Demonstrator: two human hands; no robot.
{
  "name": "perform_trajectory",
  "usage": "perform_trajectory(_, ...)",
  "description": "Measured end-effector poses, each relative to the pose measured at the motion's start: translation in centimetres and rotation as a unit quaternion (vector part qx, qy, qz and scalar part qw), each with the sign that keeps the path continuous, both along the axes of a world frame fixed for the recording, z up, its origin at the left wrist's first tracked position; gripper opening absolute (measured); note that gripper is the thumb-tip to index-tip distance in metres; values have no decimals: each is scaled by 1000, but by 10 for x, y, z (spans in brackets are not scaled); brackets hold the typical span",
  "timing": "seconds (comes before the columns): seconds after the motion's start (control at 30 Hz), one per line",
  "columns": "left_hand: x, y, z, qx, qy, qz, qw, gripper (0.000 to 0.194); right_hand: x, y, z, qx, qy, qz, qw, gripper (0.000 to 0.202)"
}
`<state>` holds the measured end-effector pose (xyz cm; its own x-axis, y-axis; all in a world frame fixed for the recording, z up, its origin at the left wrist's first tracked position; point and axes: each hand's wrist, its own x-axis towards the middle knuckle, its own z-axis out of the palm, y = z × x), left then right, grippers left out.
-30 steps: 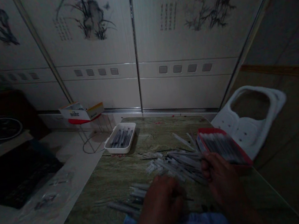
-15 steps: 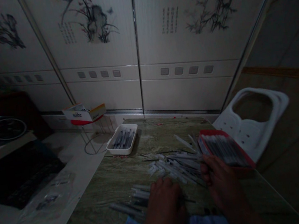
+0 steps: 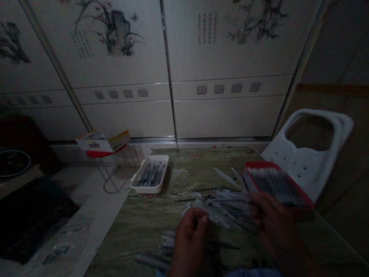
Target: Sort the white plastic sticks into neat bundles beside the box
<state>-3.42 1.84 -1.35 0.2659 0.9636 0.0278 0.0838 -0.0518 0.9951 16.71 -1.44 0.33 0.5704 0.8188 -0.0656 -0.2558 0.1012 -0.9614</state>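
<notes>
My right hand (image 3: 272,218) pinches a thin pale pen barrel (image 3: 235,199), which points left over a loose pile of clear pen parts (image 3: 221,214). My left hand (image 3: 190,237) is at the near left edge of that pile, thumb and fingers drawn together; whatever they hold is too dark and small to make out. Beside the left wrist lie several grey pen-like tubes (image 3: 152,260). Close to the right hand, a red box (image 3: 251,177) holds a row of pens (image 3: 274,185).
A white tray (image 3: 150,190) with pens stands at the far left of the marbled table (image 3: 125,230). Behind the red box is a white folding chair (image 3: 312,156). An open carton (image 3: 98,144) sits on a red stool (image 3: 101,153) near the sliding doors (image 3: 133,118).
My left hand has lifted from near the grey tubes and moved up to the pile, turning so its thumb shows. My right hand stays beside the red box, its barrel now pointing left.
</notes>
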Motion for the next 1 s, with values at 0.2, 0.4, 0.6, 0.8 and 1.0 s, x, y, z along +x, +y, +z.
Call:
perform_trajectory(0.2,-4,7,-4,-145,-166,23,975,35,-3,-4,5,-25,-60,17,998,36)
perform_trajectory(0.4,-2,8,-5,-135,-219,33,966,29,-3,-3,3,-32,-68,28,997,35)
perform_trajectory(0.6,-3,8,-3,-137,-201,27,970,33,-1,-4,1,-27,-71,28,997,33)
perform_trajectory(0.8,-3,7,-1,-132,-199,26,971,32,-4,-4,4,-42,-81,34,995,34)
perform_trajectory(1.0,-4,8,-3,-128,-169,26,977,36,-4,-5,4,-49,-86,45,994,34)
